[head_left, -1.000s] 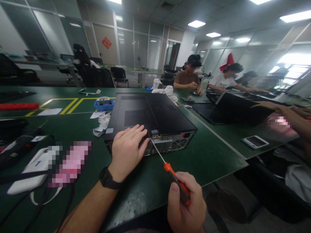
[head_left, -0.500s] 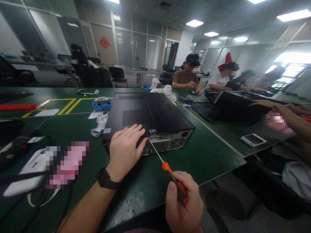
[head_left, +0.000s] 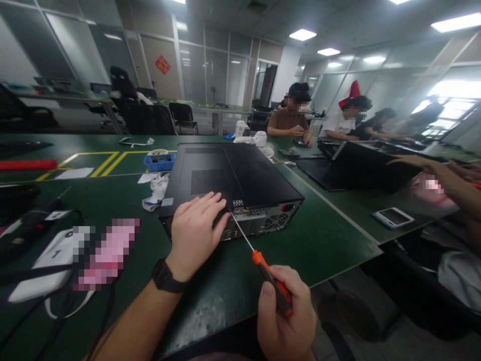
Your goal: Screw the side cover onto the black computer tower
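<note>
A black desktop computer case [head_left: 259,175] lies flat on the green table, its rear panel [head_left: 276,220] with fan grille and ports turned toward me. In my right hand [head_left: 289,311] is an orange and black screwdriver [head_left: 272,281], fingers wrapped round the handle. Its thin shaft slants up to the top rear edge of the case, where the tip is too small to make out. My left hand [head_left: 197,228] rests on that edge, its fingers stretched over the top cover and the thumb close beside the screwdriver tip.
Left of the case are a blue tray [head_left: 160,161] with small parts and white crumpled gloves [head_left: 156,190]. Nearer me lie a white numbered device [head_left: 52,260] and cables. At right are a phone [head_left: 393,217], large black panels [head_left: 361,163] and another person's arm [head_left: 432,168].
The view has shifted very slightly. Both hands and the screwdriver keep the same places against the computer case.
</note>
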Motion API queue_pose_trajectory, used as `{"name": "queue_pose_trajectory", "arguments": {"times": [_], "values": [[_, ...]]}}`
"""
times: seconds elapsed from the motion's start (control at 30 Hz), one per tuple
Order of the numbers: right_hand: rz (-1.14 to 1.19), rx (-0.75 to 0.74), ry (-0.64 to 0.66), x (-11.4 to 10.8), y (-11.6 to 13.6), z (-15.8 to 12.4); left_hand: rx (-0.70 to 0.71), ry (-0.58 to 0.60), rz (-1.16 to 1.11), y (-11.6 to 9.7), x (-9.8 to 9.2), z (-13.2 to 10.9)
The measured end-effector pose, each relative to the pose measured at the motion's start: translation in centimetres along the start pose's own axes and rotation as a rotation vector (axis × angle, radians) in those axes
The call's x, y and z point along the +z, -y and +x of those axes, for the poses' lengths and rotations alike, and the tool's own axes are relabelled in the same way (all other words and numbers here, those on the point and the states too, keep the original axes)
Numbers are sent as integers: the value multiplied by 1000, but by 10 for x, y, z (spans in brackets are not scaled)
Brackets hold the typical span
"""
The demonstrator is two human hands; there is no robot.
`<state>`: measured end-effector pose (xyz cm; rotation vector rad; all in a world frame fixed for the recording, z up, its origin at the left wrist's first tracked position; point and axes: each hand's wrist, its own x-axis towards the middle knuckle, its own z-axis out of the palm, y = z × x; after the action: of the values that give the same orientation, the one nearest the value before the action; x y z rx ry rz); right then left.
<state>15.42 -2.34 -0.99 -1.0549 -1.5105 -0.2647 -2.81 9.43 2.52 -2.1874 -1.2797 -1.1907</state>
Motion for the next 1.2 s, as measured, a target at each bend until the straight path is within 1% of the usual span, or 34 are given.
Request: {"name": "queue_pose_trajectory", "arguments": {"times": [0.6, 0.8, 1.2], "values": [[-19, 9, -20, 1, -2, -1, 1, 10, 3, 0, -1, 0], [-12, 6, 15, -1, -2, 1, 10, -4, 8, -1, -1, 1], [2, 3, 2, 0, 0, 3, 4, -1, 6, 0, -1, 0]]}}
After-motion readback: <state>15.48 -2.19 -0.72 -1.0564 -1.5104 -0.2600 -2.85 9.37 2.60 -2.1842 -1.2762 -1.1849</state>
